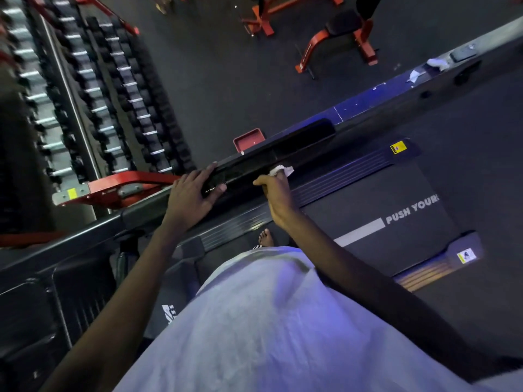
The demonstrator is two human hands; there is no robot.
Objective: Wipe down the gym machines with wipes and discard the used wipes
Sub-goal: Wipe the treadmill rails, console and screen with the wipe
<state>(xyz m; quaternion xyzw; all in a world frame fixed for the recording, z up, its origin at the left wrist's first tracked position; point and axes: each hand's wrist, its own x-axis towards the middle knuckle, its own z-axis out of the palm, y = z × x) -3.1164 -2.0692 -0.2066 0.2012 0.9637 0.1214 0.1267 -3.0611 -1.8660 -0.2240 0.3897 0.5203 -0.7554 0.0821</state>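
Wipe [280,170], white, crumpled: bunched in the curled fingers of the right hand [276,198], which clamps it and presses it against the black console bar [254,162] of a treadmill, just right of frame centre. Only a tuft shows past the knuckles. The hand hides the fingertips and the face of the wipe that meets the bar. The hold seems suited to rubbing along the bar.

Left hand [192,193]: flat, fingers straight and spread, resting on the same bar just left of the wipe, thumb over the near edge. It holds nothing and is probably a brace while the other hand scrubs.

Treadmill belt [396,236]: right of centre, lettered "PUSH YOUR", the rest unreadable.

White scraps [433,63]: crumpled, on the long rail at upper right, well apart from both hands. Whether they are spent wipes cannot be told.

Red tray [249,138]: just beyond the bar, partly hidden by it.

Dumbbell rack [113,80]: upper left, blurred.

Red benches [339,38]: top, cut off.

Pale shirt [283,321]: fills the lower frame and covers most of the deck. One foot [266,237] shows above it. No bin is in view.
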